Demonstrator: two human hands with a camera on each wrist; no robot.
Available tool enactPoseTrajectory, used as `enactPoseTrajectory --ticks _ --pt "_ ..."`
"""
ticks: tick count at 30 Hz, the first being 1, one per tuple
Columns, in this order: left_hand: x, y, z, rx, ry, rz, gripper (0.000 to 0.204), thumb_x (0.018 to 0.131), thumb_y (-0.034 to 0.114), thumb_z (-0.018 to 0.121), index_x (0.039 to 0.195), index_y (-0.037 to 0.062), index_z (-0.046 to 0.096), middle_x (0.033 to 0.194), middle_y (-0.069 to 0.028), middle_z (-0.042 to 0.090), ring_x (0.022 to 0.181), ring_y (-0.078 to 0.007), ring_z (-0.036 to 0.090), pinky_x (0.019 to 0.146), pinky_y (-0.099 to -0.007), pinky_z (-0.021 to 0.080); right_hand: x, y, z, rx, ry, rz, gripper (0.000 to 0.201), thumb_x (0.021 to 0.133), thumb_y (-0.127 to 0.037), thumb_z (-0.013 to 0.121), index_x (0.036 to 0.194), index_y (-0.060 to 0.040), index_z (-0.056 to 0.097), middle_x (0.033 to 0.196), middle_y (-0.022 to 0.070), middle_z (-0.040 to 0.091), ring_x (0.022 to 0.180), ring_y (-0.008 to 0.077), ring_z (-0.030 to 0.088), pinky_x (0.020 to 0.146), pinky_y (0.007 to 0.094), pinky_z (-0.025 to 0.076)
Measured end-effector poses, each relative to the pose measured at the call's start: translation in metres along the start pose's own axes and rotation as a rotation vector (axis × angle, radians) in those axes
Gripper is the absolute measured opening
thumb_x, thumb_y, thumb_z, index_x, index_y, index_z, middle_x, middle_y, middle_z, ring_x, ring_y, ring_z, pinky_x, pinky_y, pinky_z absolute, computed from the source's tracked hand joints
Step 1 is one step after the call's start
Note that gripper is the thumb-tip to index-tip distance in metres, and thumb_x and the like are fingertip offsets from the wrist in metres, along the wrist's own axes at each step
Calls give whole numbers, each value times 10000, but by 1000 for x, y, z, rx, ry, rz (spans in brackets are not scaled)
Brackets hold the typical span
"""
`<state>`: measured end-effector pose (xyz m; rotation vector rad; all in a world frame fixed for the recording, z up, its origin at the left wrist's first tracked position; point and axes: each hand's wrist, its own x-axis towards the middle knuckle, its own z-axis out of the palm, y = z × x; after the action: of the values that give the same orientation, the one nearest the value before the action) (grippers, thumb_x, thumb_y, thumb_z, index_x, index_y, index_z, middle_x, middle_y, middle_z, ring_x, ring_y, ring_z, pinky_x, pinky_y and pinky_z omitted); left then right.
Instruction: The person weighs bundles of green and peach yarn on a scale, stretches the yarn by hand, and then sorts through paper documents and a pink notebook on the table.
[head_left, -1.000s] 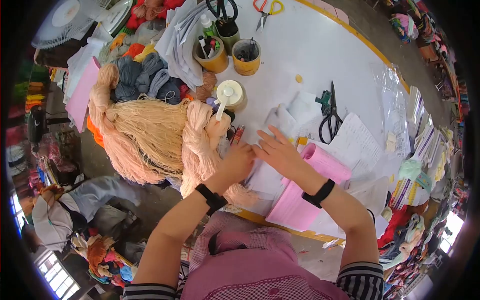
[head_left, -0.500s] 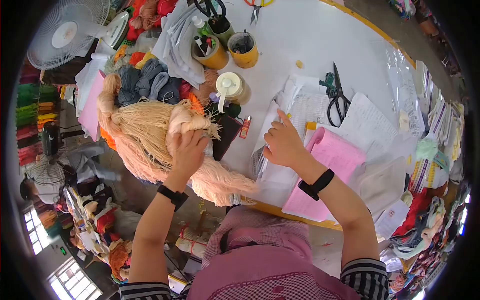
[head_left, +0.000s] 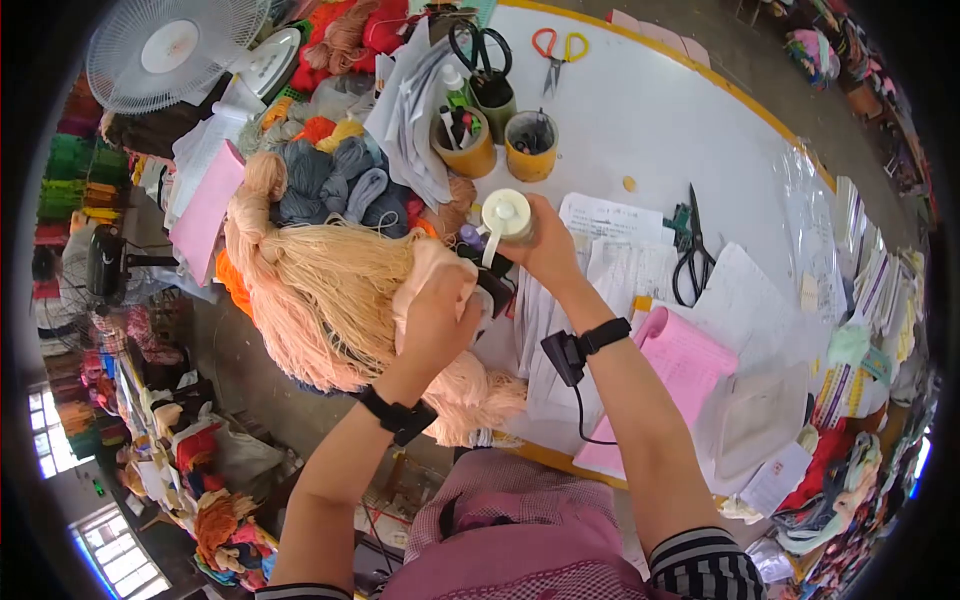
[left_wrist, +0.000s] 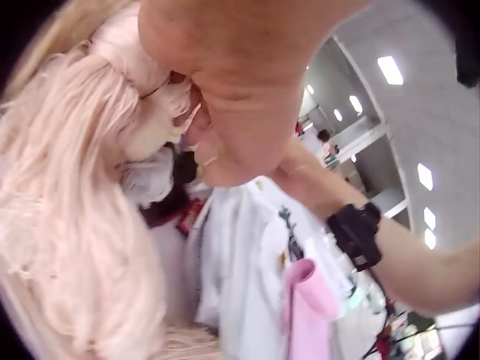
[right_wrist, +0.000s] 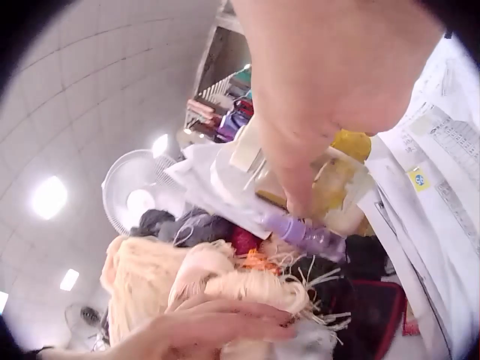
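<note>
My left hand point(head_left: 440, 318) curls over the knotted end of a pale pink yarn skein point(head_left: 300, 350). In the right wrist view its fingers point(right_wrist: 232, 321) lie across the coiled yarn point(right_wrist: 255, 289). My right hand point(head_left: 548, 240) grips the side of a jar with a cream lid and spout point(head_left: 506, 212); the jar stands upright among the things behind the yarn. A small purple bottle point(right_wrist: 304, 234) is just below my right fingertip in the right wrist view. Beside the jar, a dark flat item point(head_left: 492, 290) is partly hidden by my left hand.
Two pots of pens point(head_left: 463, 155) point(head_left: 531, 160) and grey yarn point(head_left: 310, 180) stand behind. Black scissors point(head_left: 692, 265), papers point(head_left: 600, 280) and a pink sheet point(head_left: 680, 360) lie to the right. Red and yellow scissors point(head_left: 555, 60) are farther back.
My right hand has moved from over the papers to the jar and taken hold of it. My left hand went from near my right hand back to the yarn. The view has shifted.
</note>
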<state>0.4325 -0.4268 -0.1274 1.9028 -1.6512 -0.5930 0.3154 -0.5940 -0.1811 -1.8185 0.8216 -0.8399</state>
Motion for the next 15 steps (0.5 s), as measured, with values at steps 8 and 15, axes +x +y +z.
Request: enactPoseTrajectory --ticks 8,15 --pt "74 -37 17 117 382 -25 420 726 32 661 1119 15 515 1078 -198 563 954 -363 562 759 -420 474 5 4 -14 -116 127 194 664 621 -174 820 1181 -42 489 1102 162 606 1045 335 584 846 395 480" --pt "97 -21 31 -5 154 -146 214 748 68 668 945 37 592 873 -148 624 852 -350 592 750 -426 471 13 2 -21 -250 185 271 697 633 -236 825 1214 -58 481 1110 147 610 1046 329 585 839 395 489"
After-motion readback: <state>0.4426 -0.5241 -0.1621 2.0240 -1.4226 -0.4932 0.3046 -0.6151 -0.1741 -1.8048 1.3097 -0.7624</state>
